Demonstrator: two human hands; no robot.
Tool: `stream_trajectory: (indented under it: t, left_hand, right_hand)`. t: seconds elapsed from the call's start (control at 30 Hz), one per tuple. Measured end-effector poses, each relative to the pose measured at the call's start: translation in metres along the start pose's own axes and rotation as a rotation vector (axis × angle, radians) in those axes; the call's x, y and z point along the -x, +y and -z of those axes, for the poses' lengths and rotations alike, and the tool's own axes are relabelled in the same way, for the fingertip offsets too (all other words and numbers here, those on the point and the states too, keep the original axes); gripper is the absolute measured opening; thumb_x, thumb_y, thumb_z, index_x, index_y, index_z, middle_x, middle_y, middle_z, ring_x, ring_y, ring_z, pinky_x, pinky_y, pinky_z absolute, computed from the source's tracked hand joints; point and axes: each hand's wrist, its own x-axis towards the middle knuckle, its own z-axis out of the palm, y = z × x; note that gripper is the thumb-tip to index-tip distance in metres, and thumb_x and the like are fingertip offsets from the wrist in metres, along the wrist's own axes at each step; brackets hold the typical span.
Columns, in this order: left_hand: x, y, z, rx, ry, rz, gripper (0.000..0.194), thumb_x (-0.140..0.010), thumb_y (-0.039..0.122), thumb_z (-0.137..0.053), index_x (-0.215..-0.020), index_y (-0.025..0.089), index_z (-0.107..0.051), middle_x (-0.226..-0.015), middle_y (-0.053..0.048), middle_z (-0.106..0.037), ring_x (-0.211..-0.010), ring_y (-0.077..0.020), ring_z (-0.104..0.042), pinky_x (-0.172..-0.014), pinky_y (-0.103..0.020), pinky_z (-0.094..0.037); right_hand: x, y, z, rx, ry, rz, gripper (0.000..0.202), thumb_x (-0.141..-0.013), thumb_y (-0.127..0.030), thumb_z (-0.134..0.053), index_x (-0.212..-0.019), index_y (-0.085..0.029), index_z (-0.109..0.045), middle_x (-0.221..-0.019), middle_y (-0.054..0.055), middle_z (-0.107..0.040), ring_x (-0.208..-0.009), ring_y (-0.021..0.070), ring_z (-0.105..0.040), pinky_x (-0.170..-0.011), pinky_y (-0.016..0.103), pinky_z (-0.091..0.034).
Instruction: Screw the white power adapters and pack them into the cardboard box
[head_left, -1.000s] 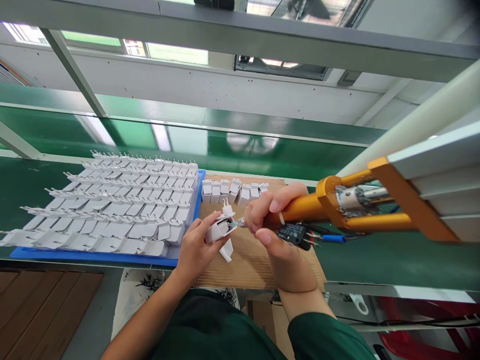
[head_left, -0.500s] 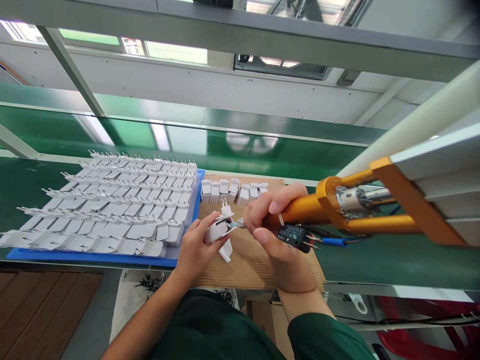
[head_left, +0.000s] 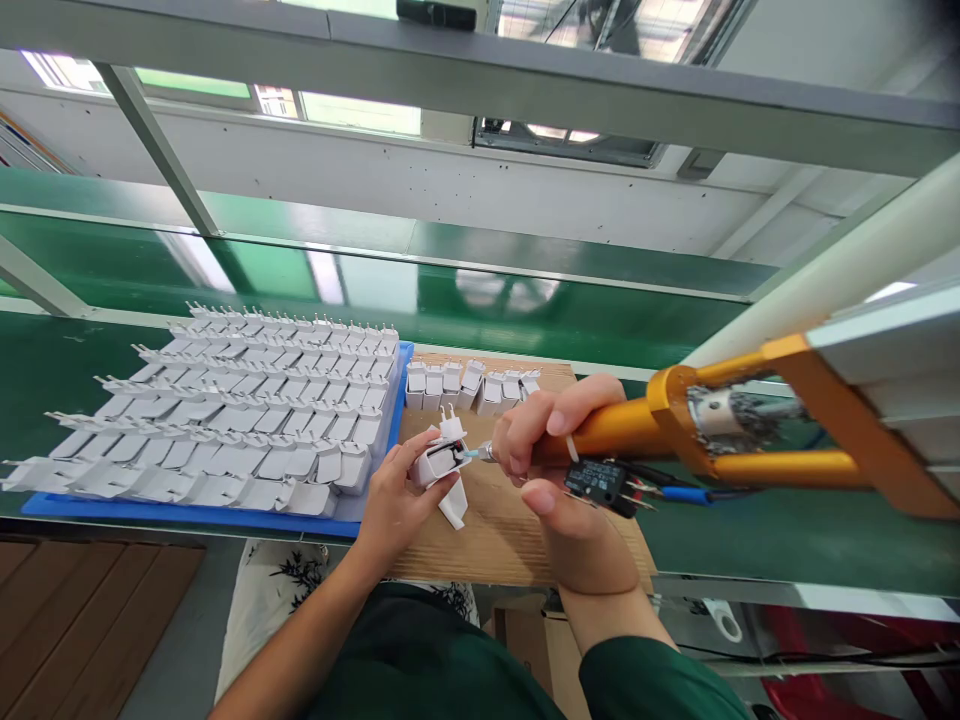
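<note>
My left hand (head_left: 396, 508) is closed around a white plug-in charger housing (head_left: 433, 462). The housing is open, with dark parts showing inside, and its pronged cap (head_left: 451, 430) stands up at the far side. Wrapped in my right hand (head_left: 559, 470) is an orange metal dispensing gun (head_left: 609, 428) with a pale blue tip (head_left: 471, 454) at the housing's open end. Whether the tip touches the inside cannot be made out. A black microswitch (head_left: 600, 484) is strapped to the gun near my thumb. Below the housing, a white flat piece (head_left: 454, 503) lies on the brown board (head_left: 502, 545).
Rows of white chargers with prongs (head_left: 247, 400) fill a blue tray (head_left: 187, 513) at left. Several more charger housings (head_left: 472, 385) line the board's back edge. A grey metal rail (head_left: 525, 80) crosses overhead. Wires trail from the gun to the right.
The view has shifted slightly, so the scene sits a little lower and to the right. My right thumb has lifted slightly off the microswitch. Both hands keep their holds.
</note>
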Motion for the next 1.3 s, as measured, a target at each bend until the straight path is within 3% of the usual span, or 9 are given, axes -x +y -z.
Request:
stream_trajectory:
  t: [0.13, 0.23, 0.47, 0.73, 0.97, 1.3]
  left_hand:
    - [0.001, -0.005, -0.018, 0.369, -0.084, 0.164, 0.05, -0.081, 0.032, -0.074, -0.126, 0.02, -0.055, -0.117, -0.01, -0.071, -0.103, -0.0232, -0.069, -0.086, -0.035, -0.057]
    - [0.001, -0.004, -0.034, 0.506, -0.119, 0.227, 0.055, -0.076, 0.036, -0.079, -0.123, 0.021, -0.054, -0.117, -0.01, -0.071, -0.102, -0.0238, -0.069, -0.084, -0.034, -0.057]
    - [-0.002, -0.008, -0.057, 0.7, -0.11, 0.164, 0.063, -0.069, 0.039, -0.085, -0.119, 0.022, -0.05, -0.111, -0.008, -0.07, -0.096, -0.0214, -0.068, -0.083, -0.032, -0.055]
    - [-0.009, -0.006, -0.064, 0.867, -0.116, 0.044, 0.065, -0.068, 0.039, -0.085, -0.12, 0.023, -0.05, -0.106, -0.007, -0.07, -0.096, -0.0237, -0.069, -0.079, -0.034, -0.057]
    - [-0.012, 0.0, -0.063, 0.816, -0.136, 0.058, 0.068, -0.067, 0.047, -0.085, -0.118, 0.022, -0.048, -0.119, -0.011, -0.069, -0.104, -0.025, -0.069, -0.083, -0.032, -0.056]
    - [-0.011, -0.004, -0.062, 0.832, -0.137, 0.034, 0.06, -0.071, 0.037, -0.084, -0.116, 0.022, -0.048, -0.12, -0.01, -0.069, -0.107, -0.0234, -0.068, -0.089, -0.033, -0.055]
  right_hand:
    - [0.001, -0.002, -0.001, -0.025, -0.021, 0.023, 0.034, -0.079, -0.027, -0.066, -0.104, -0.031, -0.044, -0.065, -0.008, -0.047, -0.045, 0.0089, -0.036, -0.04, 0.024, -0.033]
    - [0.002, -0.001, 0.0, -0.044, -0.041, 0.045, 0.036, -0.079, -0.027, -0.067, -0.106, -0.031, -0.044, -0.066, -0.008, -0.047, -0.045, 0.0091, -0.037, -0.04, 0.025, -0.033]
    - [0.003, -0.001, 0.003, -0.076, -0.065, 0.038, 0.039, -0.079, -0.023, -0.069, -0.108, -0.031, -0.045, -0.068, -0.007, -0.048, -0.046, 0.0093, -0.041, -0.043, 0.026, -0.036]
    - [0.002, 0.002, 0.005, -0.052, -0.066, 0.055, 0.041, -0.076, -0.023, -0.07, -0.106, -0.03, -0.043, -0.066, -0.007, -0.048, -0.046, 0.0101, -0.043, -0.043, 0.025, -0.04]
    - [0.004, 0.002, 0.006, -0.061, -0.065, 0.042, 0.038, -0.077, -0.019, -0.066, -0.106, -0.03, -0.043, -0.067, -0.007, -0.049, -0.047, 0.01, -0.045, -0.045, 0.025, -0.043]
    - [0.004, 0.003, 0.003, -0.134, -0.044, 0.072, 0.04, -0.074, -0.012, -0.065, -0.107, -0.027, -0.048, -0.068, -0.006, -0.051, -0.05, 0.0094, -0.046, -0.045, 0.023, -0.042]
